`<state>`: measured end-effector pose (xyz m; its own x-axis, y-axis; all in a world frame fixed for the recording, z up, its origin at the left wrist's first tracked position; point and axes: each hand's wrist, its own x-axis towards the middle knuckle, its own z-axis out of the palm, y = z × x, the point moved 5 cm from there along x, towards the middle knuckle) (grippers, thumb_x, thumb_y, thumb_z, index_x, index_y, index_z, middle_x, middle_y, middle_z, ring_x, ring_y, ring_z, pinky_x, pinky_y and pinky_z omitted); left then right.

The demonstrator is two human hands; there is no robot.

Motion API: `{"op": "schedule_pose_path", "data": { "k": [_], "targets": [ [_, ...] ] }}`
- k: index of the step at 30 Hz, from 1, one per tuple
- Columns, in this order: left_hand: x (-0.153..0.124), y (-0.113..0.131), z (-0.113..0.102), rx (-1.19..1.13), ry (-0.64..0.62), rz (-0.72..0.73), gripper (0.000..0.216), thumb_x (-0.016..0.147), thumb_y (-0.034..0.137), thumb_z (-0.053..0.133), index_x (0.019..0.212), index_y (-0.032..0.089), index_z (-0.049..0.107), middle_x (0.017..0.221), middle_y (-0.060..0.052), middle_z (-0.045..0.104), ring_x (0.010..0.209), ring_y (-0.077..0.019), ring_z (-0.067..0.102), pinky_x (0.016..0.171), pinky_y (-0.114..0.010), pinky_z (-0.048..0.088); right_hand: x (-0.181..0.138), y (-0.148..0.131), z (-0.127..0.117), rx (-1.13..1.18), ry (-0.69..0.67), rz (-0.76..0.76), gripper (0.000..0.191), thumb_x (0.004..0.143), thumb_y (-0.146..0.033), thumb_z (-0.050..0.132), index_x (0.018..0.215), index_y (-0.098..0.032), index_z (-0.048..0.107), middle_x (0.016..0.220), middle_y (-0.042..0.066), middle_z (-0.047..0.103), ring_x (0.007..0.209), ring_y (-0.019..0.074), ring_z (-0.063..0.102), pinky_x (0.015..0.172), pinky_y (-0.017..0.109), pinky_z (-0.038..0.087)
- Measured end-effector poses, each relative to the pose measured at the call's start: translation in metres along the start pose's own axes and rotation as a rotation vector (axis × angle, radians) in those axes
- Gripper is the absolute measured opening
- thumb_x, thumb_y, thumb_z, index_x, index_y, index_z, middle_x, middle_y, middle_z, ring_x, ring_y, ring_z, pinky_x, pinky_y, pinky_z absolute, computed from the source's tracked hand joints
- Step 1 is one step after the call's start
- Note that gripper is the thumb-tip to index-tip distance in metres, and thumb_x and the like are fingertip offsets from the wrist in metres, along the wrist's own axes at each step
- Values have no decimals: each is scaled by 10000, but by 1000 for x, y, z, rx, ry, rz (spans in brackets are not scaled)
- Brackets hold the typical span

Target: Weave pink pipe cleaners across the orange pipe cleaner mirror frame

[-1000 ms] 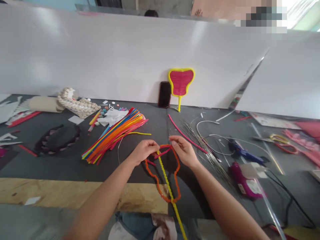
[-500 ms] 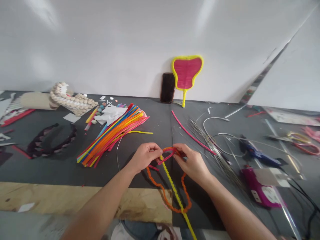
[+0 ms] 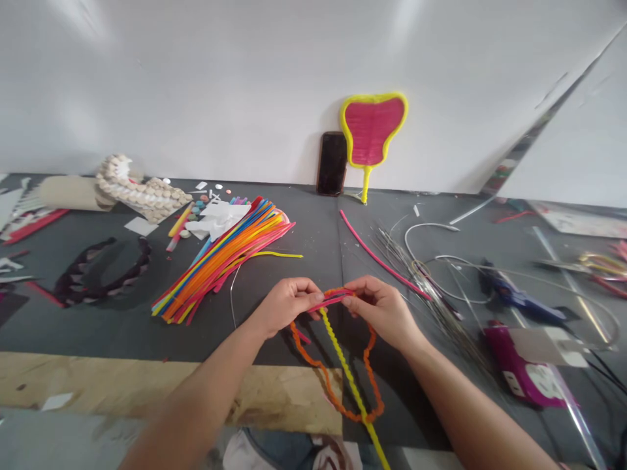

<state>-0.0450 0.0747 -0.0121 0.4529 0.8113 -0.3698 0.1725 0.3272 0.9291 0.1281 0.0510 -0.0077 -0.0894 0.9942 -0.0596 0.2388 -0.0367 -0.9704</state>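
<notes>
Between my two hands a pink pipe cleaner stretches along the top of an orange twisted pipe-cleaner loop. My left hand pinches it at the loop's upper left, thumb and fingers closed. At the upper right, my right hand is closed on the other part of the pink pipe cleaner. A yellow twisted pipe-cleaner stem runs from beside my left fingertips down through the loop and past its lower edge. The fingers hide how the pink and orange strands join.
A bundle of coloured pipe cleaners lies left. A pink-and-yellow fan and a phone lean on the wall. To the right are thin wires, a blue glue gun and scissors. A dark braided headband lies far left.
The pink pipe cleaner slanted away from my right fingers with a loose end; now it lies nearly straight between both hands. My right fingertips have come forward over it. The view shifted slightly.
</notes>
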Motion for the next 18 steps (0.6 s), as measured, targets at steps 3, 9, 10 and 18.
{"op": "schedule_pose_path", "data": {
  "k": [3, 9, 10, 18],
  "targets": [
    [-1, 1, -1, -5, -48, -16, 268, 743, 423, 658, 753, 156, 630, 578, -19, 655, 565, -140, 603, 583, -236, 419, 1, 3, 2, 115, -37, 50, 219, 734, -354, 679, 846, -174, 626, 646, -9, 633, 524, 109, 566, 512, 237, 483],
    [-1, 2, -1, -19, -118, -10, 311, 740, 468, 663, 758, 159, 628, 603, -20, 665, 592, -140, 619, 605, -238, 438, 0, -5, 1, 26, 10, 45, 184, 741, -339, 658, 800, -168, 629, 633, -9, 621, 531, 108, 546, 507, 230, 447],
    [-1, 3, -1, -16, -123, -4, 310, 747, 466, 658, 760, 159, 627, 606, -20, 665, 595, -139, 621, 607, -237, 439, -1, -6, 1, 2, 21, 36, 178, 744, -336, 654, 798, -168, 631, 637, -5, 625, 535, 110, 546, 507, 230, 444],
    [-1, 2, -2, -14, -81, -47, 243, 736, 396, 669, 759, 157, 627, 576, -14, 655, 563, -136, 615, 550, -223, 430, -4, -13, 0, -297, 101, -178, 123, 793, -273, 598, 879, -201, 650, 746, 20, 687, 639, 145, 627, 604, 249, 502]
  ]
}}
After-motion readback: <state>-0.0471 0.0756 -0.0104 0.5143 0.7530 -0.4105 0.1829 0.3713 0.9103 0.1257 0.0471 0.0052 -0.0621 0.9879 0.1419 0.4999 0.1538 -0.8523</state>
